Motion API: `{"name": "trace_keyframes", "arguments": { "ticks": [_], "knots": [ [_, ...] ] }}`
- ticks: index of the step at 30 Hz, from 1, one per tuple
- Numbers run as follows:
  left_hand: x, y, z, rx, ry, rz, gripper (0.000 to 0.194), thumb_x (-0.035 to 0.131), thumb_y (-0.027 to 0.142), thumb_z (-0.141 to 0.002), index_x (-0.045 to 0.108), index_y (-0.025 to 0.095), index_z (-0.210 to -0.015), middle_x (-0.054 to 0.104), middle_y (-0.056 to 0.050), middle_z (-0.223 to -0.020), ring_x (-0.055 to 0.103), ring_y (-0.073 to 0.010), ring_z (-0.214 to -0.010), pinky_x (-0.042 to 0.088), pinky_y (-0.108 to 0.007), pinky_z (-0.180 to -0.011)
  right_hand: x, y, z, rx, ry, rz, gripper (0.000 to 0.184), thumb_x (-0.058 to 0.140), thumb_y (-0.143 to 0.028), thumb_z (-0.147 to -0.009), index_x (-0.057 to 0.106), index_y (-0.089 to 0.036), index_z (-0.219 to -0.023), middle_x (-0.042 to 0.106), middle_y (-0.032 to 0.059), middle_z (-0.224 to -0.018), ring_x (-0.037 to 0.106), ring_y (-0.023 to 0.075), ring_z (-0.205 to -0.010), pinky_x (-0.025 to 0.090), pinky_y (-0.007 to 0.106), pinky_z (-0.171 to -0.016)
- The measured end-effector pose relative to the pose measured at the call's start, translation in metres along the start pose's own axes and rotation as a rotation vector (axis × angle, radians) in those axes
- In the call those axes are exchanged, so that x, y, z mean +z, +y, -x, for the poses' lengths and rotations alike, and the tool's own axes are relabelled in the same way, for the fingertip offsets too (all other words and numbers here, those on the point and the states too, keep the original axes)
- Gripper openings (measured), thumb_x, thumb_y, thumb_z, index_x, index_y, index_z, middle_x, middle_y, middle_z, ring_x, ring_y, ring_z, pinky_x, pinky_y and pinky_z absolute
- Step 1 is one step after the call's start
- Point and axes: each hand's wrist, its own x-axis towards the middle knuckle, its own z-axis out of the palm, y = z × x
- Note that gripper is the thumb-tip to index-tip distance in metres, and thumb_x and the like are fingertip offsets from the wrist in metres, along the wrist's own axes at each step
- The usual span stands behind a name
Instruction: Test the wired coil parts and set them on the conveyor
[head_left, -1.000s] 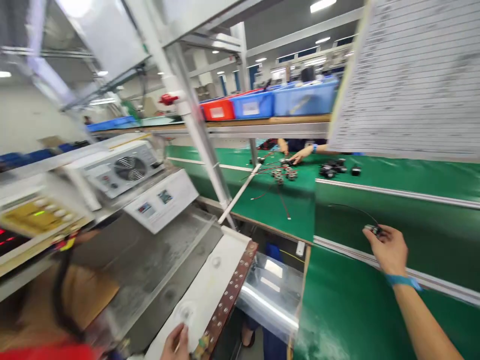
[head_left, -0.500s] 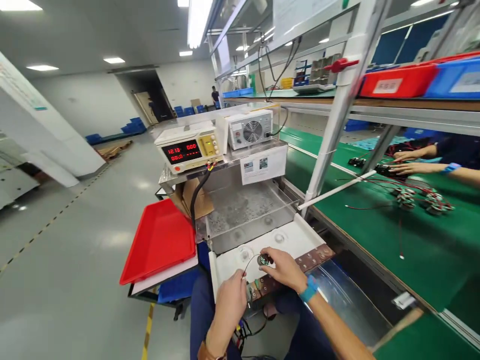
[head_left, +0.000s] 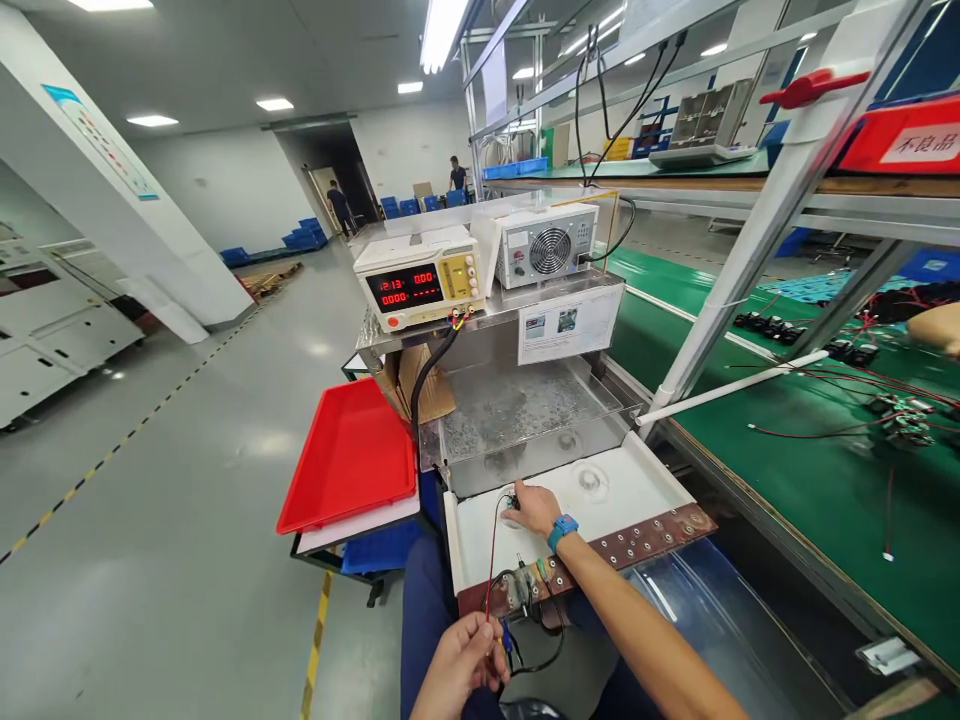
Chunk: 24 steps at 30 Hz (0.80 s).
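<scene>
My right hand (head_left: pixel 535 510) is closed round a small round part with a green circuit board (head_left: pixel 513 502), low over the left side of the white tray (head_left: pixel 547 515). My fingers cover most of the part. A thin red wire (head_left: pixel 493 555) runs from it down to my left hand (head_left: pixel 466 652), which pinches it between thumb and fingers, in front of the tray. Between my hands lies a brown strip (head_left: pixel 637 543) with metal studs, along the tray's front edge. Clips and dark cables (head_left: pixel 553 618) hang at the strip's left end.
A power supply (head_left: pixel 420 283) with red digits and a grey unit with a fan (head_left: pixel 551 250) stand on a metal shelf behind the tray. Left is a red tray (head_left: pixel 349 455). On the green bench (head_left: pixel 810 480) at right lie wired parts (head_left: pixel 904 420); another person's hand (head_left: pixel 937 325) is there.
My left hand has moved down toward me, stretching the wire. My right hand still holds the round part, now over the tray's left side. The view has swung left.
</scene>
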Motion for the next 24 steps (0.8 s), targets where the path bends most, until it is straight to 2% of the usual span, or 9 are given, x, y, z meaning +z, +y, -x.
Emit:
{"name": "trace_keyframes", "arguments": {
  "ticks": [3, 6, 9, 12, 16, 20, 24],
  "knots": [
    [0.018, 0.011, -0.005, 0.006, 0.008, 0.103, 0.048, 0.077, 0.059, -0.064, 0.064, 0.015, -0.078, 0.065, -0.003, -0.065, 0.06, -0.0125, -0.059, 0.036, -0.021, -0.051, 0.003, 0.004, -0.001, -0.019, -0.023, -0.011, 0.053, 0.063, -0.059, -0.082, 0.055, -0.016, -0.111, 0.072, 0.0125, -0.097, 0.067, 0.0285, -0.092, 0.044, 0.03, -0.071],
    [0.031, 0.031, -0.018, 0.056, 0.03, 0.078, 0.047, 0.08, 0.056, -0.063, 0.069, 0.012, -0.078, 0.066, -0.005, -0.074, 0.058, -0.0106, -0.063, 0.038, -0.02, -0.053, 0.003, 0.006, 0.0, -0.058, -0.028, -0.031, 0.042, 0.062, -0.05, -0.085, 0.054, -0.018, -0.111, 0.07, 0.0106, -0.101, 0.066, 0.0259, -0.093, 0.042, 0.029, -0.072],
    [0.039, 0.047, -0.039, 0.077, 0.064, 0.026, 0.051, 0.08, 0.057, -0.061, 0.072, 0.012, -0.083, 0.061, -0.001, -0.066, 0.05, -0.007, -0.055, 0.035, -0.019, -0.05, 0.003, 0.006, -0.001, -0.066, -0.039, -0.038, 0.035, 0.062, -0.042, -0.085, 0.054, -0.018, -0.108, 0.069, 0.0106, -0.102, 0.065, 0.0252, -0.095, 0.041, 0.028, -0.073],
    [0.044, 0.054, -0.061, 0.116, 0.061, -0.014, 0.054, 0.08, 0.058, -0.06, 0.072, 0.012, -0.088, 0.057, 0.001, -0.062, 0.048, -0.0071, -0.053, 0.036, -0.019, -0.05, 0.004, 0.007, -0.002, -0.051, -0.041, -0.057, 0.034, 0.062, -0.04, -0.083, 0.054, -0.019, -0.109, 0.07, 0.0097, -0.101, 0.064, 0.025, -0.095, 0.04, 0.028, -0.073],
    [0.049, 0.054, -0.088, 0.228, 0.033, -0.15, 0.051, 0.075, 0.058, -0.065, 0.072, 0.011, -0.087, 0.061, -0.001, -0.065, 0.053, -0.0106, -0.057, 0.042, -0.022, -0.056, 0.004, 0.008, -0.003, -0.06, -0.024, -0.071, 0.032, 0.059, -0.037, -0.084, 0.054, -0.018, -0.11, 0.07, 0.0086, -0.098, 0.064, 0.0253, -0.091, 0.04, 0.028, -0.071],
    [0.051, 0.045, -0.111, 0.295, 0.075, -0.272, 0.05, 0.073, 0.057, -0.065, 0.069, 0.011, -0.083, 0.062, -0.001, -0.06, 0.057, -0.0141, -0.058, 0.046, -0.027, -0.059, 0.002, 0.008, -0.003, -0.058, -0.023, -0.063, 0.032, 0.058, -0.036, -0.085, 0.054, -0.016, -0.11, 0.07, 0.0092, -0.096, 0.064, 0.0254, -0.089, 0.04, 0.028, -0.07],
    [0.05, 0.032, -0.124, 0.351, 0.111, -0.362, 0.035, 0.072, 0.043, -0.068, 0.071, 0.014, -0.085, 0.07, -0.005, -0.071, 0.063, -0.0196, -0.072, 0.049, -0.032, -0.072, 0.001, 0.009, -0.004, -0.049, -0.039, -0.061, 0.033, 0.057, -0.037, -0.084, 0.053, -0.017, -0.111, 0.07, 0.0105, -0.097, 0.064, 0.0247, -0.09, 0.04, 0.028, -0.071]
  ]
}}
